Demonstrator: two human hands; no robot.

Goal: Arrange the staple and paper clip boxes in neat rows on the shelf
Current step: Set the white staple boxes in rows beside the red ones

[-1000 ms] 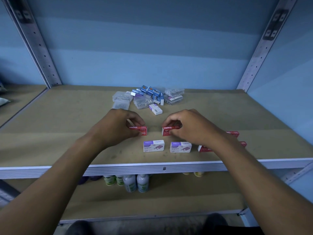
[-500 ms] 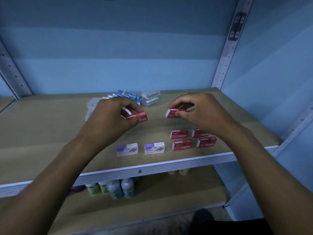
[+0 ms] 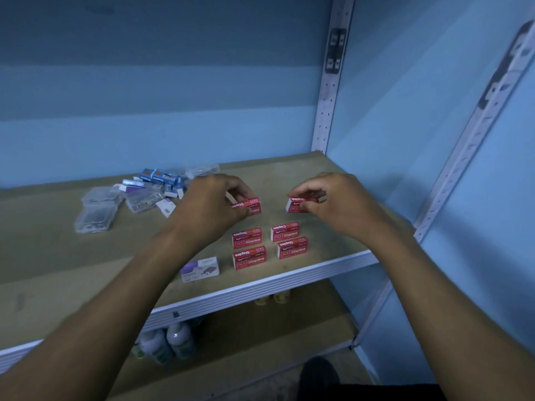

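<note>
The shelf board [image 3: 86, 256] is carrying everything, and the block of four red Staples boxes [image 3: 269, 246] near its front edge is serving as the landmark here. The left hand [image 3: 208, 209] is hovering just behind and left of that block, fingers and thumb pinching a red staples box [image 3: 251, 205] by its long sides. The right hand [image 3: 335, 204] is hovering behind and right of the block, its fingertips clamped the same way on a second red box [image 3: 295, 204], which is tilting with one end raised. Neither box seems to be resting on the board yet. Well behind and left of the block, a loose heap of blue boxes [image 3: 160, 177] and clear plastic clip cases [image 3: 97, 217] is waiting to be sorted. A white and purple staples box [image 3: 200, 269] is sitting just left of the block's front row.

Judging from this, the step in hand is adding a third row behind the block. To do it well, the person should be levelling the tilted box first, lowering each one directly behind its own column, matching the gap already showing between rows, and keeping the printed faces turned the same way. Releasing only once each box is lying flat should be keeping the placed four from getting nudged
</note>
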